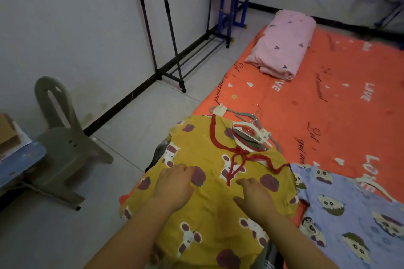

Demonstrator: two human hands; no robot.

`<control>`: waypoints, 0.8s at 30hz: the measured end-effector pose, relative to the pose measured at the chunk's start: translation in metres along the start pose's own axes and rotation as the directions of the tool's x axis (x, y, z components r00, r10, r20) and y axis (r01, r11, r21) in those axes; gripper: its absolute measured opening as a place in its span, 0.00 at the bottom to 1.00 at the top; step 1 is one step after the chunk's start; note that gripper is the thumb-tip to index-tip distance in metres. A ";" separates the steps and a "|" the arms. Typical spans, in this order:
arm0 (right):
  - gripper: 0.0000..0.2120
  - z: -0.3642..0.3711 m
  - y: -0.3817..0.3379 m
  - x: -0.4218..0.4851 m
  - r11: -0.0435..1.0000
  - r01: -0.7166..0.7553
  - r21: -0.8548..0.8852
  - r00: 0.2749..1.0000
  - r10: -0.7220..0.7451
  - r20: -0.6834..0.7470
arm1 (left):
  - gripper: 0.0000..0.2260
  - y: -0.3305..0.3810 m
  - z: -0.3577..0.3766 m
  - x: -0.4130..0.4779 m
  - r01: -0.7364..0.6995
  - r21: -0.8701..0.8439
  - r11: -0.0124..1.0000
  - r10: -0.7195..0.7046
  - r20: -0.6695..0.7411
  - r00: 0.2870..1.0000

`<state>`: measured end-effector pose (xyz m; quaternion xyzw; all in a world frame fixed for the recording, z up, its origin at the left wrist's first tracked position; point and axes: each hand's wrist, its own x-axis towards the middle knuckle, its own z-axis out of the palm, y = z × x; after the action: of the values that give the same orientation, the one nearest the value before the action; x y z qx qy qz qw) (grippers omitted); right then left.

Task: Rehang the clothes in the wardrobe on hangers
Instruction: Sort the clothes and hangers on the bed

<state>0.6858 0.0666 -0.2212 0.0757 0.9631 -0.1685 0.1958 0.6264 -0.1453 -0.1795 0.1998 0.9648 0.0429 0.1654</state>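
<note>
Yellow top (218, 209) not hung yet, spread on bed (328, 98).
Left hand (175, 183), right hand (254, 195) flat on it, gripping nothing; hangers (249, 135) loose by collar; purple top (349, 203) also waiting.

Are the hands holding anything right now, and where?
Nothing gripped. Left hand and right hand lie palm-down on the yellow shirt, below its red tie.

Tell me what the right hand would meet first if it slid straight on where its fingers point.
Most likely the red cord tied at the yellow garment's neck, just ahead of the right hand; the white hangers lie further on.
</note>
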 end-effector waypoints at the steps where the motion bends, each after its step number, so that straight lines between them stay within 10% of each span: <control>1: 0.25 -0.002 0.001 0.011 1.000 -0.015 0.017 1.000 0.015 0.003 | 0.23 -0.002 -0.002 0.015 -0.018 0.006 1.000 0.018 0.016 1.000; 15: 0.14 -0.004 0.070 0.172 0.953 -0.244 0.179 0.961 0.263 -0.087 | 0.24 0.001 0.040 0.201 -0.231 -0.007 0.973 0.229 0.149 0.962; 24: 0.24 0.008 0.119 0.283 0.925 -0.372 0.080 0.893 0.379 -0.243 | 0.23 -0.002 0.092 0.270 -0.255 -0.061 0.965 0.260 0.094 0.961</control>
<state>0.4558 0.1972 -0.3771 0.2841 0.9446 -0.1314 0.0987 0.4225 -0.0377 -0.3482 0.3215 0.9197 0.0771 0.2120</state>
